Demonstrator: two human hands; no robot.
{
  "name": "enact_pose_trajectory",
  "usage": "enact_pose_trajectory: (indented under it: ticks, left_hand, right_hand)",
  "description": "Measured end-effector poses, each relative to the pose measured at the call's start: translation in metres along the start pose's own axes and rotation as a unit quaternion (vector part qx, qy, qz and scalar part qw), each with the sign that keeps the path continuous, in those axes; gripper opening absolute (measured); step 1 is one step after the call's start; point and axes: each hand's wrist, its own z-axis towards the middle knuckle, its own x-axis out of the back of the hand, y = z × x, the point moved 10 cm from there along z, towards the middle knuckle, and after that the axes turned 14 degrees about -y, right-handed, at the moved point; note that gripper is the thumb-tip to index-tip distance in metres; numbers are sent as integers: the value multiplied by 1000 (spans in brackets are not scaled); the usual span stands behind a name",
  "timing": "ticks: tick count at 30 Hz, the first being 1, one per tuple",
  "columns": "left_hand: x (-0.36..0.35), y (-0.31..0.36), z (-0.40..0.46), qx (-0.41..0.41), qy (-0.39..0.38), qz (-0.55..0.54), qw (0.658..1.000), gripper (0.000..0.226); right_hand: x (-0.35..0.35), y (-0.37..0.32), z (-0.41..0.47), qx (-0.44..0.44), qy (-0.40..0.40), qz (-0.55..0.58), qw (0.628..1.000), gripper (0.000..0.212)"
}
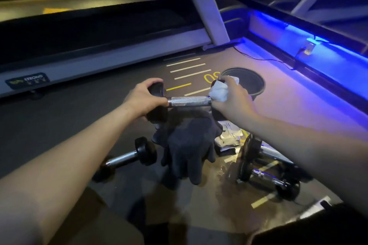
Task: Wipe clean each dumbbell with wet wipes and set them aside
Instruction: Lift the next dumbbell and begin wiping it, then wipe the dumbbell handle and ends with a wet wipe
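Open floor (65, 117) lay at nine o'clock of the raised dumbbell (189, 101), up to the treadmill base (103, 63) walling off eleven to twelve. At one o'clock a black round bin (256, 87) stood just beside the right hand (232, 101) — little passage there. At six the way down was blocked by dark gloves (187, 145). A small dumbbell (127, 158) lay at seven, a wipes packet (229, 137) and plate-loaded dumbbells (264, 175) crowded five — with a wet-looking patch of floor between them.
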Motion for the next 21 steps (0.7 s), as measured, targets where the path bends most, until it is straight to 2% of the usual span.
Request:
enact_pose_trajectory:
  ticks: [2,5,8,16,21]
  left_hand:
    - [-1,-6,3,4,1,2,1000,75]
    - [-9,-18,5,6,11,84,996,72]
    - [-9,-26,10,-6,15,113,993,75]
    - [-17,-30,15,-35,-92,130,987,92]
    - [-22,-29,5,-49,-117,153,980,109]
  right_hand:
    - [-10,4,8,1,-13,6,1000,71]
    - [-33,14,13,-11,-51,7,999,67]
    - [-40,23,18,-18,-48,-6,999,66]
    - [-37,23,22,-2,-42,-63,997,74]
    - [-25,2,15,50,-21,-151,987,80]
